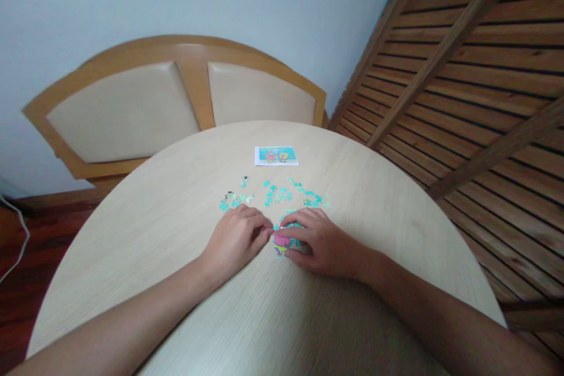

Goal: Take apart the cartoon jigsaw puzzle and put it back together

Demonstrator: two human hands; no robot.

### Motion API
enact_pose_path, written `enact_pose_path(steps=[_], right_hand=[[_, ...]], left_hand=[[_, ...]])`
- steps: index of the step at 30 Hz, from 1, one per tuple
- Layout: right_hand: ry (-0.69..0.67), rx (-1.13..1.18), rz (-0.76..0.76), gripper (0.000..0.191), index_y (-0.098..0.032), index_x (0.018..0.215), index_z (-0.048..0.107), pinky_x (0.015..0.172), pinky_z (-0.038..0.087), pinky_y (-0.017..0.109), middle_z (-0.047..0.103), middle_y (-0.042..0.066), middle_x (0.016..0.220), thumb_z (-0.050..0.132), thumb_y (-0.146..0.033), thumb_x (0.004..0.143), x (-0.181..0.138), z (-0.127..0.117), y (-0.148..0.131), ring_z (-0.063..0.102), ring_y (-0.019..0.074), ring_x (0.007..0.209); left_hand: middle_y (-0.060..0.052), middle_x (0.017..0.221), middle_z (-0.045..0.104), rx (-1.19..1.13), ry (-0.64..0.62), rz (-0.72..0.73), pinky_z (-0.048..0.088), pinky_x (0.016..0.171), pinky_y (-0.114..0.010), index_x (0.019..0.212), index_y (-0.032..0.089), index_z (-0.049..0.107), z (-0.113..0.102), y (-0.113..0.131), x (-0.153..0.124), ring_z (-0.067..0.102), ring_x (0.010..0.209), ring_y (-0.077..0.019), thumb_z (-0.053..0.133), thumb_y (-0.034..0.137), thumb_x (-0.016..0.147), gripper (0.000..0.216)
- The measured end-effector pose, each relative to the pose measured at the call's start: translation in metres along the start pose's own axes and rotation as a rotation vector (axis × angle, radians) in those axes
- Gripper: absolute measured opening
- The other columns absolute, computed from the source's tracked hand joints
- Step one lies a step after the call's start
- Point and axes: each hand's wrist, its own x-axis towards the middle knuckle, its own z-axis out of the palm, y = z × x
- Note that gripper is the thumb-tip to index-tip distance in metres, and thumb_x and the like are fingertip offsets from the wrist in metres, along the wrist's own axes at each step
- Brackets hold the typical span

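Observation:
A partly joined jigsaw puzzle, pink, yellow-green and turquoise, lies flat on the table in front of me. My right hand curves over its right side, with thumb and fingers on it, and hides much of it. At the puzzle's left edge, the thumb and fingertips of my left hand are pinched together. Whatever that pinch holds is too small and covered to make out. Just beyond my hands lie loose jigsaw pieces in groups: one at the left, one in the middle and one at the right.
A picture card with two cartoon figures lies behind the pieces. The round wooden table has a padded bench back beyond it. Wooden slats rise at the right, and a white cable hangs at the left.

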Motion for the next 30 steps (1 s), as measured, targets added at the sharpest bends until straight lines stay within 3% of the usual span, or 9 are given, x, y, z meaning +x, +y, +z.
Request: enact_pose_path(steps=[15, 21, 25, 30], right_hand=[[-0.047, -0.007, -0.011, 0.034, -0.026, 0.129, 0.067, 0.102, 0.038, 0.049, 0.065, 0.01, 0.127, 0.061, -0.033, 0.097, -0.001, -0.001, 0.002, 0.057, 0.0273, 0.116], [-0.084, 0.029, -0.018, 0.038, -0.025, 0.135, 0.064, 0.106, 0.038, 0.051, 0.064, 0.012, 0.133, 0.059, -0.036, 0.099, -0.002, -0.004, 0.003, 0.055, 0.0285, 0.123], [-0.098, 0.051, -0.024, 0.039, -0.023, 0.134, 0.064, 0.108, 0.037, 0.051, 0.063, 0.013, 0.136, 0.06, -0.037, 0.098, -0.003, -0.005, 0.005, 0.055, 0.0294, 0.126], [-0.11, 0.06, -0.027, 0.04, -0.023, 0.136, 0.062, 0.11, 0.036, 0.051, 0.062, 0.012, 0.139, 0.058, -0.037, 0.099, -0.003, -0.005, 0.005, 0.053, 0.0294, 0.13]], left_hand=[[-0.004, 0.09, 0.073, -0.016, -0.005, -0.005, 0.046, 0.089, -0.039, 0.093, 0.022, 0.075, -0.004, -0.001, 0.003, 0.064, 0.091, -0.0236, 0.057, 0.024, 0.099, 0.019], [-0.012, 0.103, 0.073, 0.17, 0.107, -0.234, 0.049, 0.086, -0.042, 0.104, 0.016, 0.072, -0.032, -0.04, 0.004, 0.064, 0.096, -0.0291, 0.052, 0.034, 0.095, 0.028], [-0.016, 0.111, 0.071, 0.248, 0.068, -0.378, 0.05, 0.084, -0.04, 0.108, 0.014, 0.073, -0.046, -0.071, 0.003, 0.066, 0.096, -0.0298, 0.053, 0.036, 0.091, 0.035], [-0.013, 0.109, 0.073, 0.248, 0.018, -0.381, 0.051, 0.082, -0.037, 0.109, 0.016, 0.075, -0.042, -0.079, 0.005, 0.068, 0.094, -0.0281, 0.051, 0.037, 0.092, 0.036]])
